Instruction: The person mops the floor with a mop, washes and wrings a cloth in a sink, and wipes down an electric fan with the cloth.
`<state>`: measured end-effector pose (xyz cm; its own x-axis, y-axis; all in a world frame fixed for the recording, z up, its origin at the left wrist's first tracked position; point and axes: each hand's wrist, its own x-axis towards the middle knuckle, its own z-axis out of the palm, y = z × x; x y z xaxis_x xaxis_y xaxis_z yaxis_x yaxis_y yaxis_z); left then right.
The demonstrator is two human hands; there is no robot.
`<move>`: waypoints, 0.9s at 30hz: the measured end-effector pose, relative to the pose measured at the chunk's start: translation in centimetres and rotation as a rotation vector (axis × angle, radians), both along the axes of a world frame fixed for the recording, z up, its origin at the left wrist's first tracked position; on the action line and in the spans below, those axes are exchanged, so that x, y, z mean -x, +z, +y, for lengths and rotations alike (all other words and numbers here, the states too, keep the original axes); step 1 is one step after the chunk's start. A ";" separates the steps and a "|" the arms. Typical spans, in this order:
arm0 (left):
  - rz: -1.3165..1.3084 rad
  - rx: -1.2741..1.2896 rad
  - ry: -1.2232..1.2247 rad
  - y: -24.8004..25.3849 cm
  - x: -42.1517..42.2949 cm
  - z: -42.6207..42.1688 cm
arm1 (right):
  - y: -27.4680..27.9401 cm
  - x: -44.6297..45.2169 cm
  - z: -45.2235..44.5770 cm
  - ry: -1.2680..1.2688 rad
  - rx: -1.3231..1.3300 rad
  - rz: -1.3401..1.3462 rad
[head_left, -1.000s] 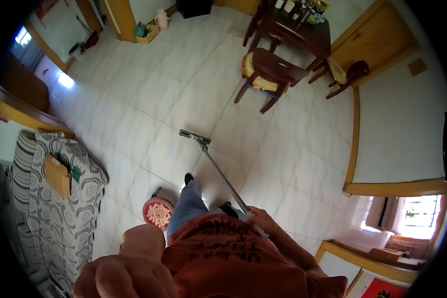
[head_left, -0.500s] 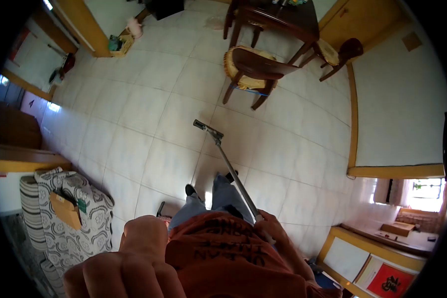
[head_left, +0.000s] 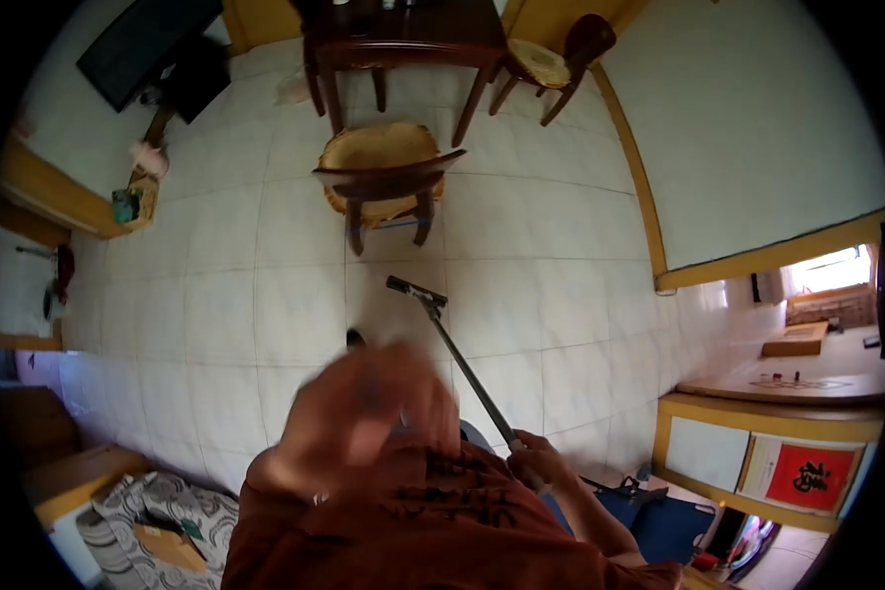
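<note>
My right hand is wrapped around the handle end of a flat-head mop, beside my red-brown shirt. The mop's grey pole slants forward and left. Its narrow dark head is on the pale tiled floor, just short of a wooden chair. In front of my chest, close to the camera, my left hand is smeared by motion. Its fingers cannot be made out, and it covers most of my legs. The tip of one dark shoe shows beyond it.
A wooden chair with a yellow cushion stands ahead, before a dark table. Another chair is by the right wall. A patterned sofa holds a cardboard box. A blue folded item lies at lower right.
My left hand has swung right, from the lower left to before my chest. The view has turned right and the mop head is nearer the chair. The right hand keeps its grip.
</note>
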<state>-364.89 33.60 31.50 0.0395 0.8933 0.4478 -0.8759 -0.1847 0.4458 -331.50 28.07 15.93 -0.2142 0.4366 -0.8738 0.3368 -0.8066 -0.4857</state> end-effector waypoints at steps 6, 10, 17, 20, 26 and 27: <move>0.242 0.893 0.016 -23.3 9.0 18.4 | -0.7 3.8 3.8 -0.250 -0.044 -0.056; -0.096 1.285 0.048 -33.5 16.3 27.1 | 0.3 8.2 6.5 -0.458 -0.090 -0.080; -0.267 1.405 0.179 -36.8 18.6 34.7 | -0.2 11.1 7.3 -0.983 -0.003 0.274; -0.218 1.512 0.270 -38.5 18.3 36.5 | -0.1 11.0 8.7 -0.969 -0.025 0.310; -0.178 1.344 0.194 -39.5 19.2 36.1 | 1.0 11.9 10.0 -0.949 -0.014 0.276; -0.197 1.342 0.186 -39.2 19.5 36.2 | 1.5 12.1 10.1 -0.957 -0.025 0.270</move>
